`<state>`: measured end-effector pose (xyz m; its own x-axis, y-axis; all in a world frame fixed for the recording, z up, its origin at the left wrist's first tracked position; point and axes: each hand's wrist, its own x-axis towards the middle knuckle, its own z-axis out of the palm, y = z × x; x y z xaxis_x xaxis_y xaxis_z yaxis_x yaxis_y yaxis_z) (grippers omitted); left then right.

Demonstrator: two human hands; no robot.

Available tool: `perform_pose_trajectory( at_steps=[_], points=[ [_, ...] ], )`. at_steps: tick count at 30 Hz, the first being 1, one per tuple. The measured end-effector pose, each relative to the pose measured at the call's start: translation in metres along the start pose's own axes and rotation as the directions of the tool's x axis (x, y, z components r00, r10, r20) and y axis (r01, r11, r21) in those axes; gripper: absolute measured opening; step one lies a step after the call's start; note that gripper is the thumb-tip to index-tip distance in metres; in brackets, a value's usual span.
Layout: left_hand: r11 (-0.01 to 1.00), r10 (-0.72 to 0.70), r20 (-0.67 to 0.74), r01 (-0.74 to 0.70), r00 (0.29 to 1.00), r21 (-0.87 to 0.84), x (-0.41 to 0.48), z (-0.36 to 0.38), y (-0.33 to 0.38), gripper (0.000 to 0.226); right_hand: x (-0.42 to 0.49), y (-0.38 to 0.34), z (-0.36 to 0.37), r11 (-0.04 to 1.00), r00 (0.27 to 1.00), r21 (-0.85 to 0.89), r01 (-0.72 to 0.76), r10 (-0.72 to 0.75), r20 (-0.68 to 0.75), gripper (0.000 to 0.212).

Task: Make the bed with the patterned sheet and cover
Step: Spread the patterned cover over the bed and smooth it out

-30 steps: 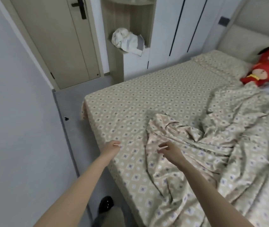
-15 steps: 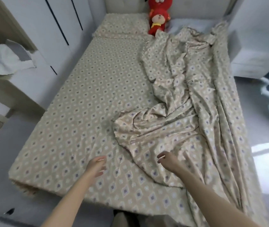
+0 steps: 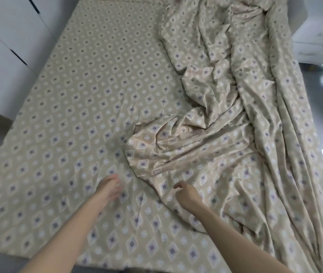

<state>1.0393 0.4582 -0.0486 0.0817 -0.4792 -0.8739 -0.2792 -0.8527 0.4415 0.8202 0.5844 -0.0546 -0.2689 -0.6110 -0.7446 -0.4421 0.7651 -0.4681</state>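
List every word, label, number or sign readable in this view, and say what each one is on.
None: no readable text anywhere.
The patterned sheet and the crumpled cover carry only diamond and circle motifs, no lettering.
The white cabinet and white nightstand show no labels.

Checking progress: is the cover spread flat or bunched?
Bunched. The cover lies crumpled in deep folds along the bed's right side, leaving the fitted sheet bare on the left.
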Motion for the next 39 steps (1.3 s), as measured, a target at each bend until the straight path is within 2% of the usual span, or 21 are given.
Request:
perform_pose_trajectory(
  at_steps=[5, 8, 11, 13, 15, 18, 19, 22, 23, 24, 27, 28, 31, 34, 36, 39],
  points=[
    [0.985, -0.048, 0.063, 0.058, 0.997, -0.161, 0.072, 0.027, 0.036, 0.041, 0.065, -0.012, 0.013, 1.0, 0.999, 0.018, -0.019, 0.019, -0.046, 0.032],
    [0.969, -0.019, 0.095, 0.042, 0.995, -0.242, 0.115, 0.046, 0.058, 0.043, 0.097, -0.01, 0.017, 0.996, 0.995, -0.017, -0.086, 0.085, -0.045, 0.048],
    [0.97, 0.024, 0.04, -0.014, 0.999, -0.242, 0.153, 0.057, 0.076, 0.053, 0.113, -0.005, 0.02, 0.987, 0.987, 0.009, -0.16, 0.16, 0.017, 0.063],
    [0.972, 0.03, 0.045, -0.018, 0.999, -0.234, 0.181, 0.06, 0.077, 0.067, 0.12, 0.0, 0.027, 0.985, 0.985, 0.005, -0.173, 0.173, 0.027, 0.07],
    [0.98, 0.014, 0.09, 0.004, 0.996, -0.197, 0.192, 0.061, 0.078, 0.065, 0.123, 0.002, 0.03, 0.983, 0.983, 0.01, -0.182, 0.182, 0.023, 0.074],
    [0.99, 0.046, 0.147, -0.025, 0.988, -0.137, 0.168, 0.067, 0.09, 0.047, 0.119, -0.001, 0.029, 0.98, 0.979, -0.02, -0.198, 0.198, 0.051, 0.071],
    [0.992, 0.066, 0.155, -0.048, 0.986, -0.118, 0.159, 0.067, 0.093, 0.047, 0.115, -0.004, 0.027, 0.978, 0.977, -0.017, -0.206, 0.207, 0.059, 0.068],
    [0.989, 0.134, 0.143, -0.123, 0.981, -0.087, 0.146, 0.061, 0.101, 0.078, 0.107, -0.01, 0.024, 0.963, 0.964, 0.057, -0.264, 0.261, 0.044, 0.057],
    [0.987, 0.146, 0.148, -0.134, 0.978, -0.092, 0.142, 0.059, 0.102, 0.081, 0.102, -0.013, 0.023, 0.956, 0.961, 0.094, -0.278, 0.277, 0.02, 0.054],
    [0.985, 0.158, 0.159, -0.143, 0.975, -0.1, 0.131, 0.056, 0.107, 0.074, 0.094, -0.018, 0.02, 0.953, 0.96, 0.127, -0.274, 0.278, -0.016, 0.052],
    [0.977, 0.192, 0.151, -0.175, 0.97, -0.12, 0.082, 0.052, 0.121, 0.012, 0.071, -0.031, 0.008, 0.965, 0.966, 0.139, -0.223, 0.238, -0.104, 0.046],
    [0.976, 0.206, 0.137, -0.193, 0.969, -0.101, 0.068, 0.049, 0.122, 0.004, 0.063, -0.036, 0.003, 0.969, 0.967, 0.132, -0.209, 0.225, -0.12, 0.045],
    [0.959, 0.278, 0.053, -0.274, 0.959, -0.072, 0.024, 0.034, 0.128, 0.005, 0.033, -0.053, -0.016, 0.979, 0.974, 0.158, -0.127, 0.154, -0.167, 0.043],
    [0.901, 0.426, -0.107, -0.432, 0.899, -0.047, -0.031, 0.005, 0.138, 0.007, -0.007, -0.078, -0.039, 0.987, 0.972, 0.159, -0.022, 0.058, -0.227, 0.046],
    [0.86, 0.505, -0.115, -0.51, 0.855, -0.01, -0.06, -0.015, 0.14, 0.004, -0.028, -0.092, -0.048, 0.99, 0.969, 0.123, 0.065, -0.033, -0.244, 0.051],
    [0.776, 0.631, -0.118, -0.619, 0.767, 0.122, -0.104, -0.05, 0.139, 0.018, -0.068, -0.115, -0.059, 0.987, 0.975, 0.038, 0.156, -0.148, -0.164, 0.054]
  ],
)
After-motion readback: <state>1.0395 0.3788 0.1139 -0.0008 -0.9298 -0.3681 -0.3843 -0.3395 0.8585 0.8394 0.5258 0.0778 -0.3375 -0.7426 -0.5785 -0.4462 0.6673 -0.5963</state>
